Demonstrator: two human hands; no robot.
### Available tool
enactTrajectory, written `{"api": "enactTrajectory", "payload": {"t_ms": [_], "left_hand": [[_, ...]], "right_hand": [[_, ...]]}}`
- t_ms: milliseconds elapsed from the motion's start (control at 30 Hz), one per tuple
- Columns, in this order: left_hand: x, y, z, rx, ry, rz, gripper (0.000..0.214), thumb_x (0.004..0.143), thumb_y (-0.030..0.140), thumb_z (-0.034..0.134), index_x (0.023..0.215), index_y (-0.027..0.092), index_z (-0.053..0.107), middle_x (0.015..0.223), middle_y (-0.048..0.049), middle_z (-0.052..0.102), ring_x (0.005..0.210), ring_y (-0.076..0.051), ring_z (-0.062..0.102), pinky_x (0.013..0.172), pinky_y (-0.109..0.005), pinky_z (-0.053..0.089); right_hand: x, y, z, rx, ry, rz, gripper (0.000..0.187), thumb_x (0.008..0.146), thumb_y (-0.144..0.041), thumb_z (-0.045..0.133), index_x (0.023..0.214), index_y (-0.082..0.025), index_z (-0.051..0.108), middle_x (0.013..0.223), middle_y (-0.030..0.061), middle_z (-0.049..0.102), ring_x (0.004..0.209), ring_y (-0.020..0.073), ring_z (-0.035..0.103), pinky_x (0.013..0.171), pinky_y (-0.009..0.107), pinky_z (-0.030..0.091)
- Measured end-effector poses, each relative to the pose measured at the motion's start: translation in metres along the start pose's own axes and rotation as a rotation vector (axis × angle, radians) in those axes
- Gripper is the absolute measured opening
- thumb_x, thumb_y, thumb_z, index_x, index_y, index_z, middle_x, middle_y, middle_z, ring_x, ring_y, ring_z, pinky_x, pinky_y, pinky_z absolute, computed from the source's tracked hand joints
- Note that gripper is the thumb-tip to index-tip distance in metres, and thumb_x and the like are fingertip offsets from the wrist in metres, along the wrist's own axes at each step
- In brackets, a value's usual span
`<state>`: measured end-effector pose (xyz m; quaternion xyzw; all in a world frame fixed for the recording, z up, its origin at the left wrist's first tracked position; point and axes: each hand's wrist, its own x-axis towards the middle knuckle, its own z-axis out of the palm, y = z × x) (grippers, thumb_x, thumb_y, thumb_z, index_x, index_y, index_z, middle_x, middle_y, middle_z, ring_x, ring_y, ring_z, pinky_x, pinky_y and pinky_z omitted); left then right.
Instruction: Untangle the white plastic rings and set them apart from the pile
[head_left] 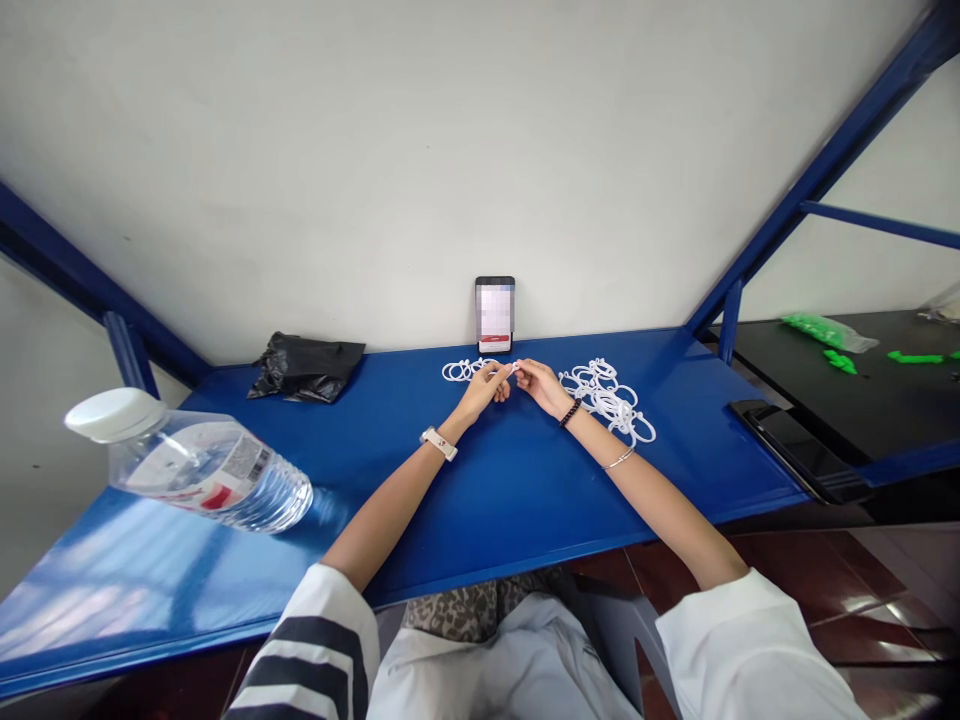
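Observation:
My left hand (482, 390) and my right hand (541, 388) meet over the blue table (480, 500), fingers pinched together on a small white plastic ring (515, 368). Most of this ring is hidden behind the fingers. Just beyond my left hand lies a small group of white rings (456, 371), partly covered by that hand. To the right, beside my right wrist, spreads a larger loose pile of white rings (611, 400) with small knobs or eyelets on them.
A phone (495, 340) leans upright against the wall behind my hands. At left are a crumpled black plastic bag (307, 367) and a large water bottle (217, 470). A dark phone (795, 450) rests at the right edge. Green pieces (829, 330) lie on the neighbouring black table.

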<state>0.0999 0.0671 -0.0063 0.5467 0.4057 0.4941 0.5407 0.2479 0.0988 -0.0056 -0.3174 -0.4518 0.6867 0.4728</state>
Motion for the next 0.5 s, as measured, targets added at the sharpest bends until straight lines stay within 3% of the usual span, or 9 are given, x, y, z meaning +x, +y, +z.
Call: {"api": "enactTrajectory", "payload": {"t_ms": [500], "left_hand": [[0.0017,-0.0022,-0.0005,-0.012,0.022,-0.015,0.042,0.074,0.057,0.063,0.081,0.018,0.050,0.047,0.0034,0.056,0.039,-0.008,0.047,0.042,-0.020,0.033]], "right_hand": [[0.0001,0.0044,-0.0002,-0.003,-0.020,-0.034,0.030,0.063,-0.037,0.081,0.067,-0.015,0.061,0.057,-0.0065,0.044,0.051,0.0048,0.031,0.053,0.024,0.029]]}}
